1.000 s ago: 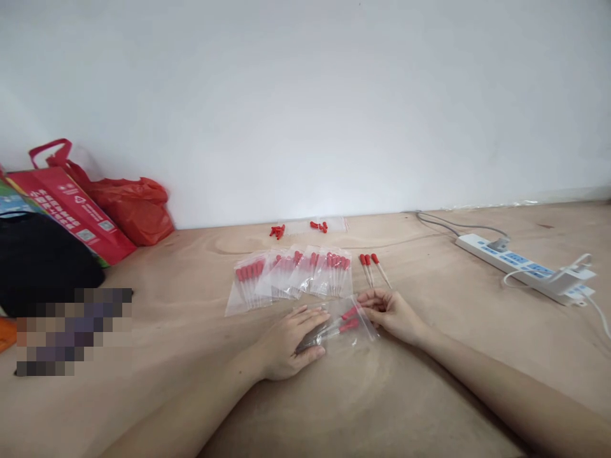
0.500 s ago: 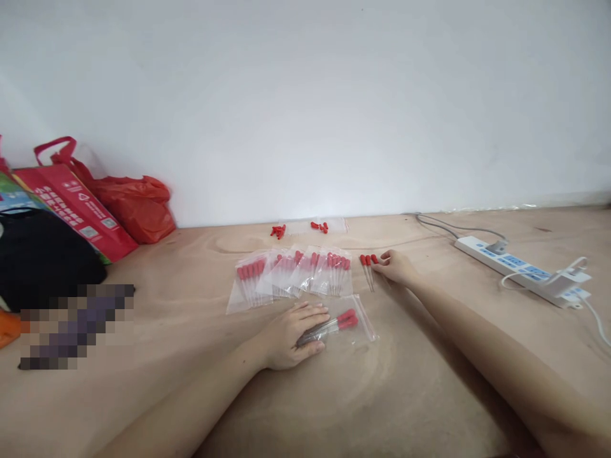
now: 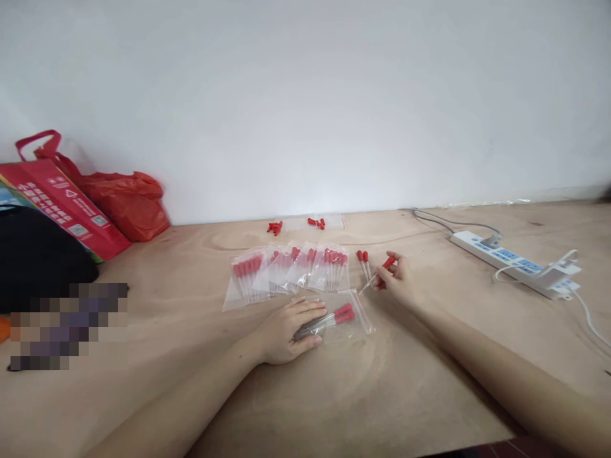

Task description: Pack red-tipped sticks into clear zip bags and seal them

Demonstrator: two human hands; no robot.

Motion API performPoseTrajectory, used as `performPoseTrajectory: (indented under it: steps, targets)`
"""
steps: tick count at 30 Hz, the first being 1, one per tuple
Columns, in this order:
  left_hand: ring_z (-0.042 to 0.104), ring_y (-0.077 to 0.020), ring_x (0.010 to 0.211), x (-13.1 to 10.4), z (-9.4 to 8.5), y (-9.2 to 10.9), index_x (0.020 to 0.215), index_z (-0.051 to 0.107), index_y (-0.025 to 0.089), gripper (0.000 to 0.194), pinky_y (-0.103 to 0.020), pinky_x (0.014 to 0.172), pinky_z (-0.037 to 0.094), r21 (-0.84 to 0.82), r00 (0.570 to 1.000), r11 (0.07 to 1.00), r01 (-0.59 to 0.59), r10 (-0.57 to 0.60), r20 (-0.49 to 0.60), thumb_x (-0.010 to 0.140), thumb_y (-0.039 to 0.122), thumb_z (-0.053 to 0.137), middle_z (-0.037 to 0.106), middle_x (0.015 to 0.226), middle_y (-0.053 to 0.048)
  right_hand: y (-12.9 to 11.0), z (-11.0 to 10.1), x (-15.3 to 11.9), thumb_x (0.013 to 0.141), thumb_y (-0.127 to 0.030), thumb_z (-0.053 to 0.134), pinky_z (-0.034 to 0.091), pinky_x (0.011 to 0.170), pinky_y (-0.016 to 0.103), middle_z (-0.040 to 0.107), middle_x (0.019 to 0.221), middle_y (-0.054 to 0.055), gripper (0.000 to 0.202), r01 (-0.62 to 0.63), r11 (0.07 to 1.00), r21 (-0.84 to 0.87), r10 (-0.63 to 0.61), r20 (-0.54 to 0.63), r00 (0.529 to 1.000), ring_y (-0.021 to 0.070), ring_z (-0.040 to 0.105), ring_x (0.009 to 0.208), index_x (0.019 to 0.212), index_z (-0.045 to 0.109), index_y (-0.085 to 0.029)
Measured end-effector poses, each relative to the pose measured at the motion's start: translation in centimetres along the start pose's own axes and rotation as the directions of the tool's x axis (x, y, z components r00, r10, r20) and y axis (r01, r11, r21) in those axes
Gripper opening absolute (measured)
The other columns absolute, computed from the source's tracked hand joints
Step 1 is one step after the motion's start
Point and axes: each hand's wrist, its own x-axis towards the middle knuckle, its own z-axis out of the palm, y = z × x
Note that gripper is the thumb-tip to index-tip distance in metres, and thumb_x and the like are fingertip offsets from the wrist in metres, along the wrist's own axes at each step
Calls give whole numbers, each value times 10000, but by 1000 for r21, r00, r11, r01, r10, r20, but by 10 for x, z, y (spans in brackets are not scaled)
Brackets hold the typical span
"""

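Pickup step: right hand pinches dropper beside bag
Left hand, loosely spread, pins bag; next move likely calls for careful aim.

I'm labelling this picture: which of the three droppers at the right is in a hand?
The rightmost dropper, pinched by the right hand; the other two droppers lie side by side, neither held.

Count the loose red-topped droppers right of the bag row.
3: one dropper in the right hand, two droppers side by side on the table just left of it. The hand may hide others.
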Motion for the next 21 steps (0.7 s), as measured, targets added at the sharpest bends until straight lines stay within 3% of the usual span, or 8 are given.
performPoseTrajectory:
  steps: [3,13,18,21]
  targets:
    - [327,-194,1229,0,-1,1,1250,380,229,464,-418,1052,192,6,1000,1000,-5,5,2,814,361,466,379,1324,-30,4,11,-16,656,-327,590,491,484,273,489,596,-78,490,-24,995,100,31,-69,997,117,539,479,1033,293,-228]
    - [316,-199,1233,-1,3,-2,1261,360,236,480,-412,1049,202,27,999,999,-29,30,-18,813,371,465,382,1323,-28,-2,17,-33,635,-361,626,493,507,259,547,618,-59,416,-116,959,260,134,-54,989,112,558,509,927,358,-237]
    - [340,-207,1216,-1,1,0,1289,307,242,525,-413,1036,230,20,999,999,-35,36,-31,804,352,476,404,1306,-33,-6,23,-42,660,-408,594,490,549,252,576,639,-47,373,-203,915,348,185,84,979,106,576,543,886,362,-224]
    - [332,-210,1218,-1,2,1,1295,295,237,539,-409,1030,245,25,999,999,-22,23,-47,801,349,480,401,1307,-38,-11,29,-50,669,-464,576,384,365,205,560,602,-72,377,-213,944,252,177,157,972,74,479,370,853,346,-227]
